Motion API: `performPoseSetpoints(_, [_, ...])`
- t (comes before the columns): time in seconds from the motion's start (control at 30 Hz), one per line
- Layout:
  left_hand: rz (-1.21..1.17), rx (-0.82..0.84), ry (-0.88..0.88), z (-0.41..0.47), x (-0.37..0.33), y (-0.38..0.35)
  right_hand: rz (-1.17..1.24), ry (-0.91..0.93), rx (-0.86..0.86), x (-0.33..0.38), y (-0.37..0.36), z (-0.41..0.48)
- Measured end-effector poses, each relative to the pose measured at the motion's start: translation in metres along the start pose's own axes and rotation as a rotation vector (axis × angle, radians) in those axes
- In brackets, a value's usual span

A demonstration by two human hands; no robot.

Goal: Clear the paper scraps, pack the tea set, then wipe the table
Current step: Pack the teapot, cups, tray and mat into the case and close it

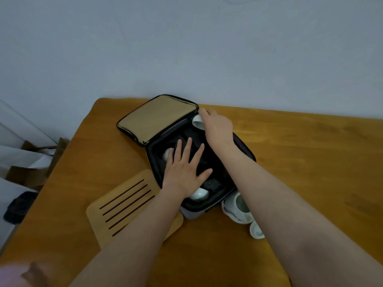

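Observation:
A black carry case (244, 150) lies open on the wooden table (310, 162), its tan-lined lid (155, 119) folded back to the left. My left hand (184, 168) rests flat, fingers spread, on the case's black foam insert. White cups sit in the foam, one (166, 154) by my fingertips and another (199, 194) under my wrist. My right hand (217, 125) holds a white cup (196, 122) at the case's far corner. Beside the case's near end stand a white gaiwan bowl on its saucer (238, 208) and a small white lid (256, 230).
A bamboo tea tray (124, 206) with several slots lies left of the case near the table's front. Off the table's left edge are cardboard boxes (31, 168) and a dark object on the floor. A pale wall stands behind the table.

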State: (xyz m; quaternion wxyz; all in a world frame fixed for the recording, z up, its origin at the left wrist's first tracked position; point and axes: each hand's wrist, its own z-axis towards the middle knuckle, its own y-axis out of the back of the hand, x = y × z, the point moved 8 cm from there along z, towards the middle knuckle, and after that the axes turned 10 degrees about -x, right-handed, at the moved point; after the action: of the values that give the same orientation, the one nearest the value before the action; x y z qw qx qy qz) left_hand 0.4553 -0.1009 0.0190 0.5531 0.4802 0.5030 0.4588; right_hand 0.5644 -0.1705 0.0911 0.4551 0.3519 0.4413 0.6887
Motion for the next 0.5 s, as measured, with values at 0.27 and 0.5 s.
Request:
performPoseSetpoints(0.27, [0.024,0.003,-0.003,0.002,-0.002,0.002,-0.049,0.080,-0.023,0.005,-0.005,-0.012])
performPoseSetpoints(0.5, [0.015,0.036,0.006,0.002,-0.003,0.001,0.009,0.219,-0.113,0.011,-0.005,-0.036])
